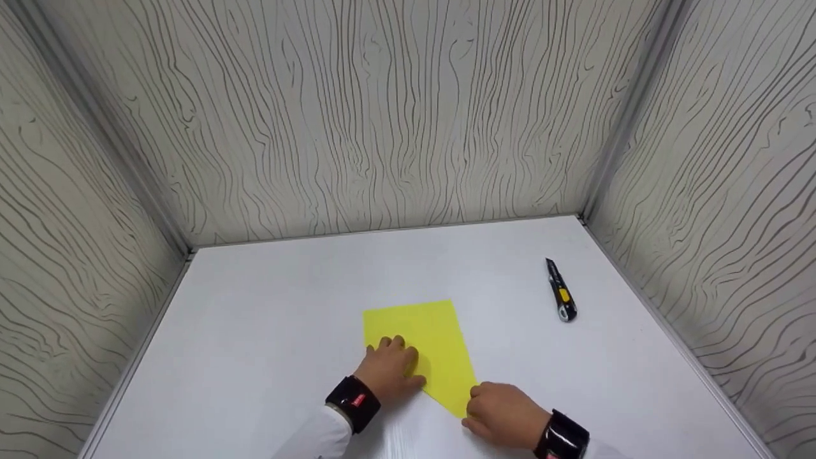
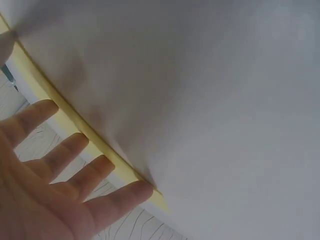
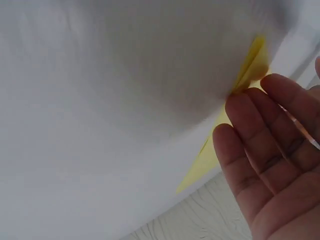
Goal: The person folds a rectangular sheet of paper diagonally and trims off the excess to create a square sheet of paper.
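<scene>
A sheet of yellow paper (image 1: 440, 341) lies on the white table, its near edge slanting down toward the right corner. My left hand (image 1: 390, 371) rests on the paper's near left part with fingers spread; in the left wrist view its fingertips (image 2: 102, 162) touch along the paper's edge. At the near right corner, my right hand (image 1: 503, 413) pinches the sheet. The right wrist view shows overlapping layers of yellow paper (image 3: 247, 70) beside the right fingers, whose thumb is mostly hidden there.
A black utility knife with a yellow slider (image 1: 561, 292) lies on the table (image 1: 274, 319), right of and beyond the paper. Wood-grain patterned panels (image 1: 382, 127) wall in the back and both sides. Each wrist wears a black strap (image 1: 354, 403).
</scene>
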The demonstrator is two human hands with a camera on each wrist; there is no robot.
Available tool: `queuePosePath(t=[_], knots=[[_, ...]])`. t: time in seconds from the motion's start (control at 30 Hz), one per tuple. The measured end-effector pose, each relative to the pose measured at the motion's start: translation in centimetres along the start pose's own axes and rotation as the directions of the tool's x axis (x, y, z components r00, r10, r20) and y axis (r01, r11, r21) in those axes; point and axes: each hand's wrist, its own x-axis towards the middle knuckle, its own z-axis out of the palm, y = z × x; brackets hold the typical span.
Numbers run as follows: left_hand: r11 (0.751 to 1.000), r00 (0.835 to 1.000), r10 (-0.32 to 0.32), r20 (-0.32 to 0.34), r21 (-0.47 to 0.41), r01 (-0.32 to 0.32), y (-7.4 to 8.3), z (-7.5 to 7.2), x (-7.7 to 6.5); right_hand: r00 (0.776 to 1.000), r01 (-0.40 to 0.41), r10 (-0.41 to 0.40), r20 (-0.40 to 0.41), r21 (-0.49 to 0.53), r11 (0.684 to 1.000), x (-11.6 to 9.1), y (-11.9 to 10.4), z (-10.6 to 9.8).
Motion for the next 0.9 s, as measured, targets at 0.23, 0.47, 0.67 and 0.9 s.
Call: queuePosePath(t=[0.23, 0.47, 0.67, 0.9], knots=[[0.995, 1.0, 0.001, -0.022, 0.097, 0.001, 0.5, 0.9, 0.6, 0.973, -0.148, 0.164, -0.164, 0.104, 0.984, 4.0, 3.5, -1.0], [0.996, 1.0, -0.009, 0.011, 0.088, 0.008, 0.6, 1.1, 0.9, 0.96, -0.215, 0.238, -0.15, 0.152, 0.965, 7.8, 5.6, -1.5], [0.993, 0.999, -0.021, 0.043, 0.114, 0.016, 1.0, 1.0, 0.6, 0.962, -0.252, 0.262, -0.078, 0.125, 0.96, 9.7, 6.3, -1.6], [0.989, 0.999, -0.021, 0.035, 0.15, 0.016, 1.2, 1.0, 0.8, 0.964, -0.26, 0.264, -0.041, 0.087, 0.962, 11.0, 6.7, -1.4]])
